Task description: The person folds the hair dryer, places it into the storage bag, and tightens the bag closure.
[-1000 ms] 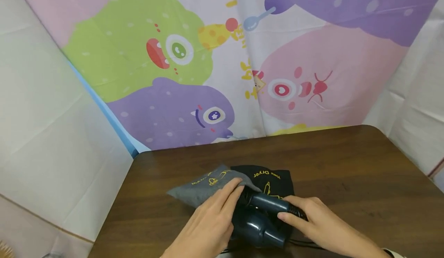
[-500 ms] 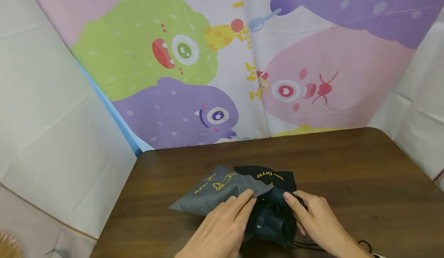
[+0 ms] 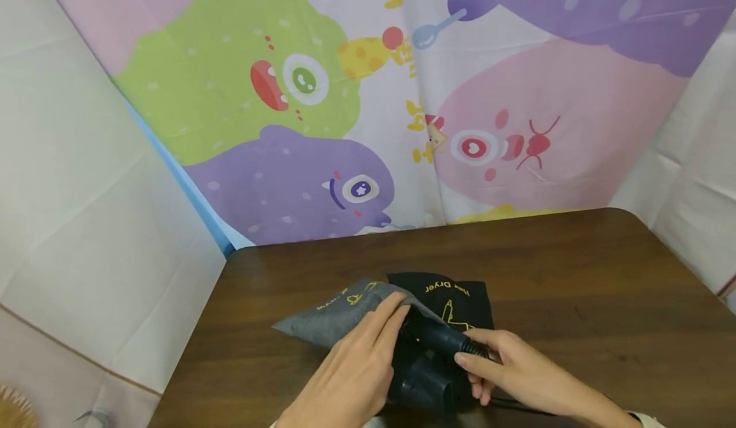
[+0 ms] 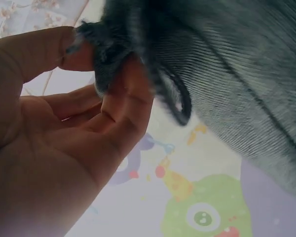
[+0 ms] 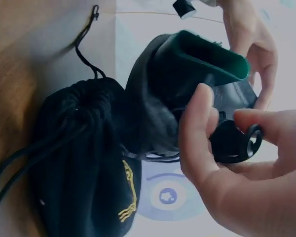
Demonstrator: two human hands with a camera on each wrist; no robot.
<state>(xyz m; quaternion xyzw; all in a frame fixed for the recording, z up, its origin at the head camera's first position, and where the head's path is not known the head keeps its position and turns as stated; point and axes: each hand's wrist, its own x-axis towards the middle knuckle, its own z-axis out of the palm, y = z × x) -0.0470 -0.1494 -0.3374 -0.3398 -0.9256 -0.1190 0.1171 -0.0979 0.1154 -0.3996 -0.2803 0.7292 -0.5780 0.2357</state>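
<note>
In the head view my left hand (image 3: 356, 367) lies along the mouth of a grey cloth pouch (image 3: 339, 326) with yellow print. Its thumb and fingers pinch the pouch's edge (image 4: 111, 54) in the left wrist view. A dark blue-green hair dryer (image 3: 422, 383) sits partly inside the pouch mouth, its wide flat nozzle (image 5: 197, 61) facing outward. With thumb and fingers, my right hand (image 3: 512, 367) holds the dryer's handle (image 3: 439, 338) near the cord end. The dryer's rear part is hidden by the pouch and left hand.
Behind the dryer lies a black pouch (image 3: 443, 287) printed "Hair Dryer", its drawstrings (image 5: 19, 158) trailing in the right wrist view. Everything rests on a dark wooden table (image 3: 563, 275). A cartoon-printed cloth (image 3: 391, 179) hangs behind, between pale side panels.
The dryer's body has shifted left, deeper into the grey pouch. The handle rose under the pouch's edge, then came lower and into view again. My right hand moved down and left.
</note>
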